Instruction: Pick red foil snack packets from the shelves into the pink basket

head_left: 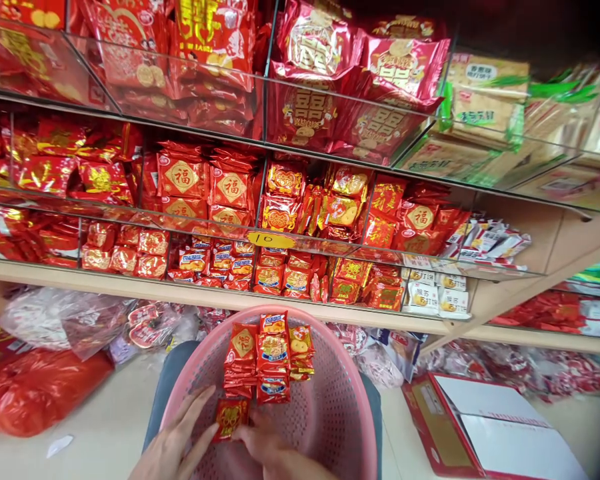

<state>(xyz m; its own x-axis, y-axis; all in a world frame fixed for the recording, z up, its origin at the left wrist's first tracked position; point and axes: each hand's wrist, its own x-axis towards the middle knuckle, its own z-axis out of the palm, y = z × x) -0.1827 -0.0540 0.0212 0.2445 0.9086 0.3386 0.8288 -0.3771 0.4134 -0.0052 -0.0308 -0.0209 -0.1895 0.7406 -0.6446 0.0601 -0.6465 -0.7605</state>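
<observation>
A pink perforated basket [347, 373] stands below the shelves and holds stacked small biscuit packets. Its contents include red packets with a gold diamond [241, 350], red packets with a blue and white label [273, 353], and red-and-gold packets [301, 347]. Nearest me, a red biscuit packet with gold print [231, 419] lies between my hands. My right hand [270, 443], slightly blurred, has its fingers closed on the packet's right lower side. My left hand [180, 437] reaches over the basket's left side, fingers stretched and apart, one fingertip against the packet's left edge.
Shelves with clear dividers hold rows of red packets [183, 177], white packets [437, 293] and larger bags [405, 67]. A yellow price tag [270, 239] hangs on one edge. An opened carton [500, 427] lies at right, red plastic bags [55, 390] at left. A dark blue stool-like support [175, 367] shows behind the basket.
</observation>
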